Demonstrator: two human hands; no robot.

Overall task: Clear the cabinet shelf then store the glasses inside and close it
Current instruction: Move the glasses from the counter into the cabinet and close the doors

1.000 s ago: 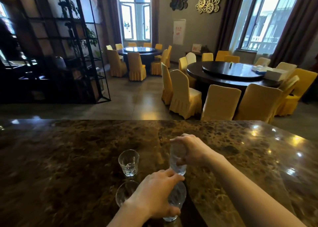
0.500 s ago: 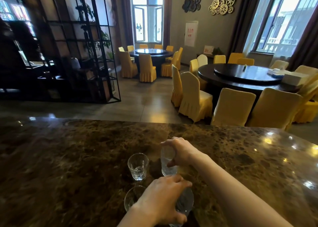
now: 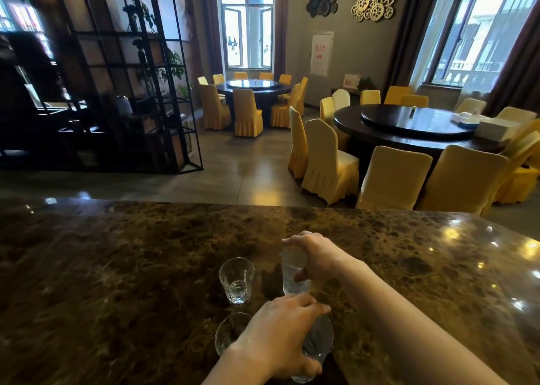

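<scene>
Glasses, four clear tumblers with thick faceted bases, cluster on the polished brown marble counter [image 3: 117, 267], mottled and glossy with window glints. Right hand [image 3: 314, 253] wraps from above around the far right glass [image 3: 293, 276], fingers curled over its rim, thumb on its wall. At nine o'clock from it, just beside, a free glass [image 3: 236, 279] stands upright. Left hand [image 3: 280, 338] closes over the near right glass [image 3: 317, 343] at six o'clock; another glass [image 3: 229, 332] shows partly behind the left wrist. Beyond the counter stand yellow fabric-covered chairs [image 3: 330, 159] around dark round tables [image 3: 409, 127].
</scene>
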